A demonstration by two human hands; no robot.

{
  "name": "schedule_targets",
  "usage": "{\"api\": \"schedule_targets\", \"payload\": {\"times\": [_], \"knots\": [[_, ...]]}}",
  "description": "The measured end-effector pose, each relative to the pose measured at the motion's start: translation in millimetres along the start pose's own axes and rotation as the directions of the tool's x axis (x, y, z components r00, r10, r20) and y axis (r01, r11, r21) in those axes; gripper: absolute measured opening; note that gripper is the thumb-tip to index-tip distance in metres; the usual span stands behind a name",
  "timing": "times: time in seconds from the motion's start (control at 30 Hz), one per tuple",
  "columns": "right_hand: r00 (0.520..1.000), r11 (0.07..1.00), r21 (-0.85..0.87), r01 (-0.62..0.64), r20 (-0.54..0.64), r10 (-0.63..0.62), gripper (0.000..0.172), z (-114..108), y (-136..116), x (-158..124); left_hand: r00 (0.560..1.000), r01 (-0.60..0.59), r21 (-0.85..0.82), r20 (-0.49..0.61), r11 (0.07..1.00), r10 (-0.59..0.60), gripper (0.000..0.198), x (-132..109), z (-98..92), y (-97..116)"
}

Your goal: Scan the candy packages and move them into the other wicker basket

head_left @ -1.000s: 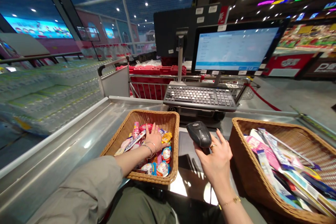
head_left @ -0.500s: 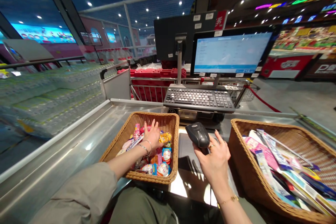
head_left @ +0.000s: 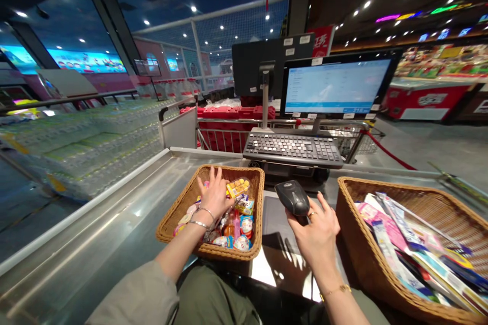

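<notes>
Two hands over a steel checkout counter (head_left: pixel 114 228), left hand (head_left: pixel 213 195) spread loose on candy packets (head_left: pixel 244 207) inside the left wicker basket (head_left: pixel 182 206), right hand (head_left: pixel 318 231) clasping a barcode scanner (head_left: pixel 293 197) beside the right wicker basket (head_left: pixel 354 254).

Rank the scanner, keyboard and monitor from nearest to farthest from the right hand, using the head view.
1. scanner: held in the right hand, at its front.
2. keyboard: straight ahead, beyond the scanner.
3. monitor: behind and above the keyboard, farthest.
</notes>
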State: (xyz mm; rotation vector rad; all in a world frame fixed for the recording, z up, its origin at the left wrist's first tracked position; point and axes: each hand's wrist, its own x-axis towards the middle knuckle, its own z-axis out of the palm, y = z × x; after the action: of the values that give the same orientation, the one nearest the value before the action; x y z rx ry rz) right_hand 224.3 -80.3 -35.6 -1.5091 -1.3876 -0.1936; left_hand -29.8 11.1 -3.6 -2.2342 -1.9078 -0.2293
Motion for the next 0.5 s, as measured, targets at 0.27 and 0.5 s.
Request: {"api": "schedule_targets", "payload": {"times": [0.27, 0.5], "knots": [[1.0, 1.0, -0.003, 0.019, -0.025, -0.019, 0.024, -12.8, 3.5, 1.8, 0.992, 0.06, -0.107, -0.104, 0.992, -0.071, 0.049, -3.9, -22.7, 37.8], [0.999, 1.0, -0.01, 0.002, -0.034, -0.003, 0.023, -25.5, 10.1, 4.0, 0.988, 0.013, -0.163, -0.152, 0.987, -0.038, 0.05, -0.8, -30.0, 81.1]]}}
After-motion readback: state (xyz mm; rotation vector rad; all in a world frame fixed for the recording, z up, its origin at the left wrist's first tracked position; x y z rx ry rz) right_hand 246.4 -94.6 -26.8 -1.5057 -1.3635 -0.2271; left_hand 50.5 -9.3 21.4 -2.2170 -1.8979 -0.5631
